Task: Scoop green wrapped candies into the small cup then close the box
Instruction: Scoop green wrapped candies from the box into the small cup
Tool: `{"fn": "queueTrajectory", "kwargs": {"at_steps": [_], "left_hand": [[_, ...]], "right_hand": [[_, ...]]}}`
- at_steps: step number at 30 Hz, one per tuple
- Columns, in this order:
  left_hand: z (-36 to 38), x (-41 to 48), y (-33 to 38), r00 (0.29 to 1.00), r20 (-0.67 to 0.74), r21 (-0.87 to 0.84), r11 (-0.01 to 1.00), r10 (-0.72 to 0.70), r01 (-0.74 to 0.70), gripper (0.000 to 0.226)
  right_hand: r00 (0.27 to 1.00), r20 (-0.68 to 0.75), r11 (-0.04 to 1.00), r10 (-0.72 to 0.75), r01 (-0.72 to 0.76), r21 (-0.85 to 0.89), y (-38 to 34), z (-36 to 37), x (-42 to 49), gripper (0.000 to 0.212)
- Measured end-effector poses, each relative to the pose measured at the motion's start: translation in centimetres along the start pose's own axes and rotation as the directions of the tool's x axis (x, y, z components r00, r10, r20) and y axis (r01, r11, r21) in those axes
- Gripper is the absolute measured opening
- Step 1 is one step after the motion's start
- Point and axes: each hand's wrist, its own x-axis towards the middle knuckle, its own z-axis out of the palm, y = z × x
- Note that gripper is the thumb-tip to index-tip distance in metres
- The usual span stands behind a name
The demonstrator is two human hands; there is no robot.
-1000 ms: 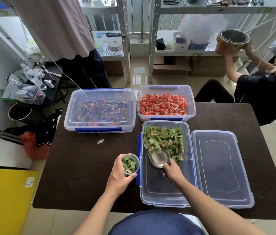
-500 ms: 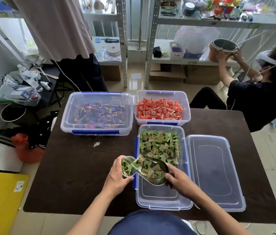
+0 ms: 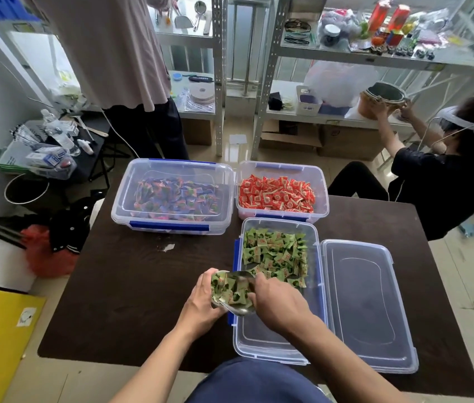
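An open clear box [image 3: 314, 289] with blue latches sits on the dark table; green wrapped candies [image 3: 273, 253] fill its far half. Its clear lid [image 3: 366, 303] lies flat just to the right. My left hand [image 3: 200, 303] grips the small cup [image 3: 220, 289] at the box's left rim, and the cup is heaped with green candies. My right hand [image 3: 276, 301] holds a metal scoop [image 3: 240, 308] tipped against the cup's mouth. The scoop's handle is hidden in my fist.
A lidded box of multicoloured candies [image 3: 171, 196] and an open box of red candies [image 3: 278, 194] stand at the table's far side. A paper scrap [image 3: 168, 247] lies on the table [image 3: 131, 301]. One person stands at the back left, another sits at the right.
My right hand lifted the loaded scoop out of the box and tipped it leftward into the cup. The cup went from partly filled to heaped. My view shifted down and closer.
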Motion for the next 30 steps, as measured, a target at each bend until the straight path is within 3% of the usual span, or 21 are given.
{"fn": "queueTrajectory", "kwargs": {"at_steps": [11, 13, 16, 17, 18, 19, 20, 21, 22, 23, 25, 30], "left_hand": [[0.3, -0.7, -0.3, 0.999, -0.033, 0.004, 0.999, -0.034, 0.034, 0.088], [0.3, -0.8, -0.4, 0.998, -0.046, -0.002, 0.999, -0.048, 0.048, 0.088], [0.2, -0.7, -0.5, 0.996, -0.056, -0.005, 0.998, -0.066, 0.066, 0.088], [0.1, -0.6, -0.6, 0.996, -0.057, -0.001, 0.998, -0.066, 0.066, 0.088], [0.1, -0.6, -0.6, 0.996, -0.057, 0.004, 0.998, -0.066, 0.067, 0.088], [0.1, -0.6, -0.5, 0.996, -0.058, 0.009, 0.998, -0.067, 0.068, 0.089], [0.1, -0.5, -0.5, 0.996, -0.059, 0.013, 0.997, -0.069, 0.07, 0.089], [0.1, -0.5, -0.5, 0.996, -0.058, 0.015, 0.997, -0.071, 0.072, 0.089], [0.1, -0.5, -0.4, 0.996, -0.055, 0.016, 0.997, -0.073, 0.074, 0.089], [0.1, -0.5, -0.5, 0.996, -0.053, 0.018, 0.997, -0.074, 0.075, 0.089], [0.0, -0.5, -0.5, 0.995, -0.051, 0.014, 0.996, -0.082, 0.083, 0.089], [0.1, -0.6, -0.3, 0.992, -0.068, -0.011, 0.994, -0.107, 0.106, 0.09]], "right_hand": [[1.0, -0.02, 1.0, 0.002, -0.002, 0.014, 0.8, -1.6, -1.3, 0.029], [1.0, 0.004, 0.995, 0.01, -0.01, 0.099, 1.6, -1.6, -1.7, 0.029], [0.993, 0.086, 0.919, 0.076, -0.103, 0.38, 3.4, -0.3, -1.7, 0.014], [0.98, 0.148, 0.837, 0.134, -0.192, 0.513, 4.2, 0.6, -1.6, 0.013], [0.946, 0.246, 0.674, 0.209, -0.322, 0.665, 5.2, 1.7, -1.4, 0.014], [0.883, 0.395, 0.406, 0.253, -0.467, 0.786, 6.3, 3.0, -1.3, 0.015], [0.802, 0.558, 0.061, 0.211, -0.581, 0.812, 7.4, 4.3, -1.1, 0.015], [0.729, 0.677, -0.269, 0.1, -0.635, 0.724, 8.4, 5.6, -1.1, 0.014], [0.689, 0.725, -0.51, 0.003, -0.622, 0.594, 9.1, 6.8, -1.1, 0.012], [0.672, 0.739, -0.653, -0.041, -0.578, 0.489, 9.6, 7.8, -1.2, 0.01], [0.668, 0.744, -0.759, -0.03, -0.5, 0.418, 10.1, 9.6, -1.3, 0.008], [0.639, 0.76, -0.769, 0.118, -0.426, 0.477, 9.1, 11.9, -0.6, 0.032]]}}
